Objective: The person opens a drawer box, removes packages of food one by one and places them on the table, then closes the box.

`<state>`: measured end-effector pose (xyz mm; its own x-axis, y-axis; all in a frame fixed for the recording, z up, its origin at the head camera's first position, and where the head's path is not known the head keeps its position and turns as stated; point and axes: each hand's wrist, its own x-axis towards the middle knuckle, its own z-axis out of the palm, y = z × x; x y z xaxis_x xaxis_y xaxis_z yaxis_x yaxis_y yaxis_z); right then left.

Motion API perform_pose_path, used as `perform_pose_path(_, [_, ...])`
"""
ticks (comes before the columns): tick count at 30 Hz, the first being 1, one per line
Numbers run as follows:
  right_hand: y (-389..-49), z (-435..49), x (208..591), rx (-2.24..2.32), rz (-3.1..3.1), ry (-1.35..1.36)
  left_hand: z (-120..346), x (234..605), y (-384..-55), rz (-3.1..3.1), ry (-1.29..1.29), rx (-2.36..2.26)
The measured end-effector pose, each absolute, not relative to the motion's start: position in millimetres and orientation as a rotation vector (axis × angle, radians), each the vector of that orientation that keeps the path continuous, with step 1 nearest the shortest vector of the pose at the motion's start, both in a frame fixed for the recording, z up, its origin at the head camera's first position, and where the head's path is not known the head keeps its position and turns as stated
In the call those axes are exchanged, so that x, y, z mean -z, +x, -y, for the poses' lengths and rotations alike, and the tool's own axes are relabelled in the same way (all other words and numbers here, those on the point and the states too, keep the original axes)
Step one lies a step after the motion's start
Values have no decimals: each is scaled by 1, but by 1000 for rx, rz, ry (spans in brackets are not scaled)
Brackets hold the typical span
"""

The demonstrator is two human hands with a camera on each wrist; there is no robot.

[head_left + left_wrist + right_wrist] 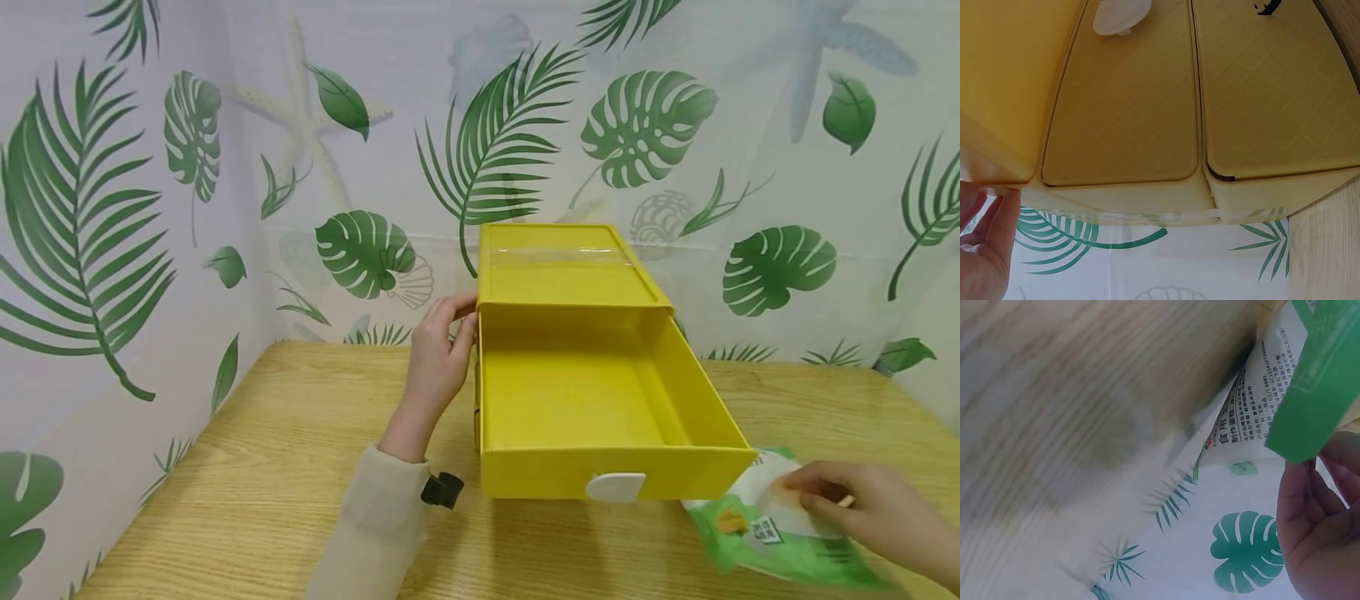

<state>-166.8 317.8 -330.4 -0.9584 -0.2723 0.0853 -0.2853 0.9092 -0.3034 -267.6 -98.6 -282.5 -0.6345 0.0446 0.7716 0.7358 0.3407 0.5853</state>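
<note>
A yellow plastic drawer unit (555, 267) stands on the table, its top drawer (577, 392) pulled out and bare inside. My left hand (441, 350) rests its fingers against the unit's left side, near the front edge of the housing. In the left wrist view, that hand (988, 240) touches the unit's edge beside more drawer fronts (1122, 119). My right hand (873, 512) pinches a green and white corn starch bag (787, 533) right of the drawer's front. The right wrist view shows the bag's printed back (1254, 394) above my right hand (1322, 531).
The wooden table (247, 475) extends to both sides of the unit. Behind it hangs a leaf-patterned sheet (525, 125). A white handle (615, 487) sits on the pulled-out drawer's front. Clear tape (562, 257) crosses the unit's top.
</note>
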Motion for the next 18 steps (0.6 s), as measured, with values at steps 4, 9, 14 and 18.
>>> perform_pose_path(4, [-170, -318, 332, -486, 3096, 402, 99, 283, -268, 1925, -695, 1327])
perform_pose_path(9, [-173, -318, 336, -412, 3146, 371, 98, 283, -267, 1920, -699, 1322])
perform_pose_path(14, [-175, -317, 340, -349, 3197, 342, 99, 282, -267, 1951, -677, 1331])
perform_pose_path(18, [-173, -312, 338, -231, 3216, 284, 99, 282, -267, 1964, -669, 1336])
